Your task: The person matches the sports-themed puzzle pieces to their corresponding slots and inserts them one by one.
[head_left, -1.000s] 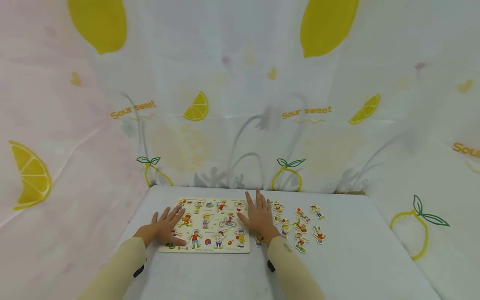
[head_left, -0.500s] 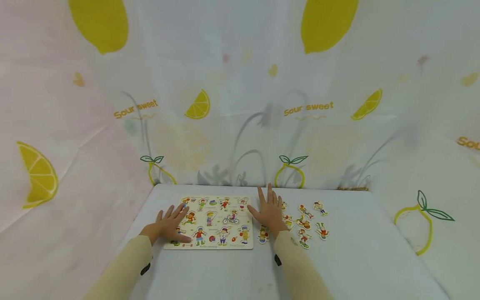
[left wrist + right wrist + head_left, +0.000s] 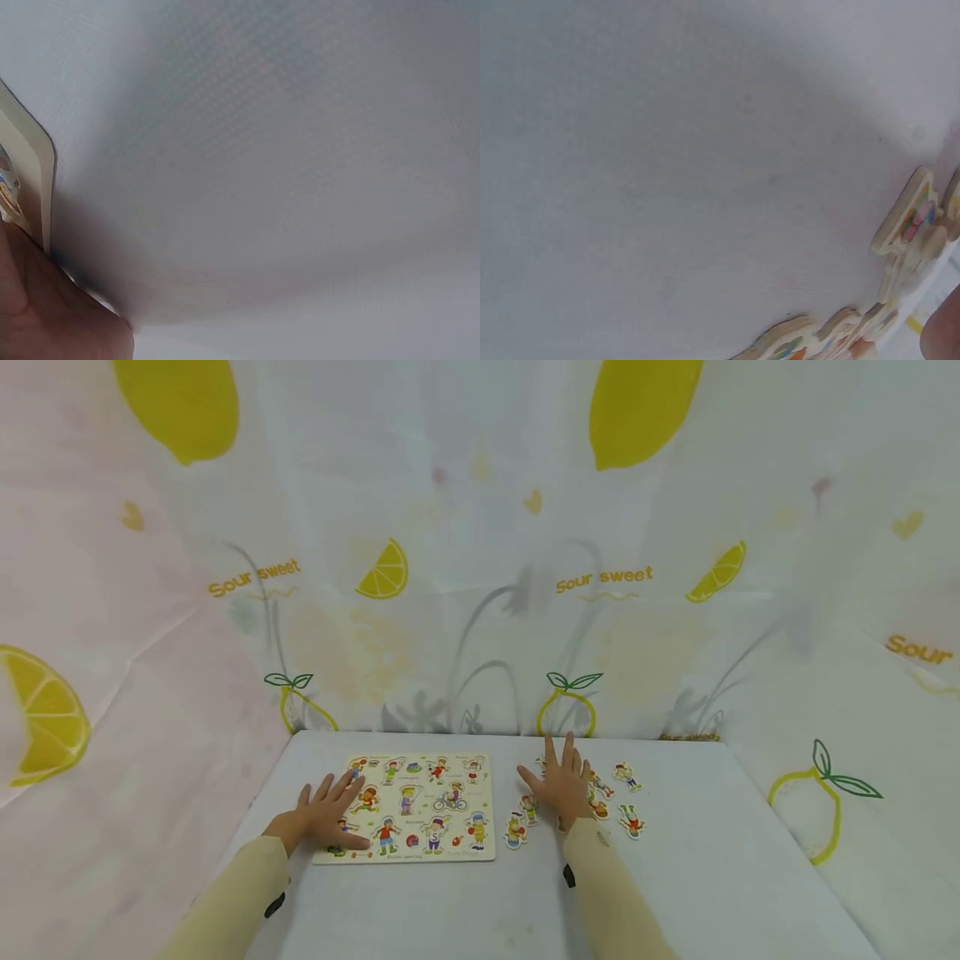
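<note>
A cream puzzle board (image 3: 420, 856) printed with children playing sports lies flat on the white table. On its left part rests my left hand (image 3: 330, 817), fingers spread; in the left wrist view the board's rounded corner (image 3: 43, 161) shows beside that hand (image 3: 60, 319). To the right of the board, my right hand (image 3: 562, 785) is spread over loose wooden puzzle pieces and hides some of them. A piece (image 3: 515, 831) lies between this hand and the board. From the right wrist, the edges of wooden pieces (image 3: 907, 214) appear near a blurred fingertip (image 3: 945, 330).
Several loose pieces lie to the right of the right hand, among them one figure (image 3: 632, 821) near the front and another (image 3: 627, 776) farther back. A lemon-print curtain (image 3: 465, 635) stands behind the white table (image 3: 420, 910) and at its sides.
My right hand has moved right, off the board's right edge and over the loose pieces, uncovering some pieces next to the board. The left hand stays on the board. The head view shifts slightly.
</note>
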Tool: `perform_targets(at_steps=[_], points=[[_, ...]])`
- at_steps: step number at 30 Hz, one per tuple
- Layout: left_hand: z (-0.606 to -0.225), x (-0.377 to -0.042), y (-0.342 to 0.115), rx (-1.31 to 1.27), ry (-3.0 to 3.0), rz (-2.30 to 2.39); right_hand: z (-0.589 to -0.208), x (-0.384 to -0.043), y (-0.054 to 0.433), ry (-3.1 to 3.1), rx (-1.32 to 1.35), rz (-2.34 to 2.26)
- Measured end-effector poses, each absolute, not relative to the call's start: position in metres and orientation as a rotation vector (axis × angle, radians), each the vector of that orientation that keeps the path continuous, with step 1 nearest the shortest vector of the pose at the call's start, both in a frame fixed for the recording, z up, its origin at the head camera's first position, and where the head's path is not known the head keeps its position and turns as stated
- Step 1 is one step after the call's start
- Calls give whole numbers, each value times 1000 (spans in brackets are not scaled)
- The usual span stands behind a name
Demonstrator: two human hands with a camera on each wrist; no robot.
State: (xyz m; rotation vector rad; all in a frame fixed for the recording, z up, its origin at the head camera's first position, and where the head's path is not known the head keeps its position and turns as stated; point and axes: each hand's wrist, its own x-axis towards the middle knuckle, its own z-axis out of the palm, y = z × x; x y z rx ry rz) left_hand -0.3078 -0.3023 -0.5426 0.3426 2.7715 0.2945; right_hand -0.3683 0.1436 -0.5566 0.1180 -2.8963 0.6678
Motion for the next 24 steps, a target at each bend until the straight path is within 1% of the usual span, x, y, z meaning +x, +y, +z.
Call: perform_targets(at_steps=[9, 16, 24], points=[[-549, -305, -300, 327, 2780, 298, -573, -370, 153, -2952, 8, 764], [-543, -302, -299, 316, 2810, 293, -572, -376, 152, -2873, -73, 889], [-559, -313, -307, 334, 2806, 328, -571, -380, 152, -2699, -197, 1083]])
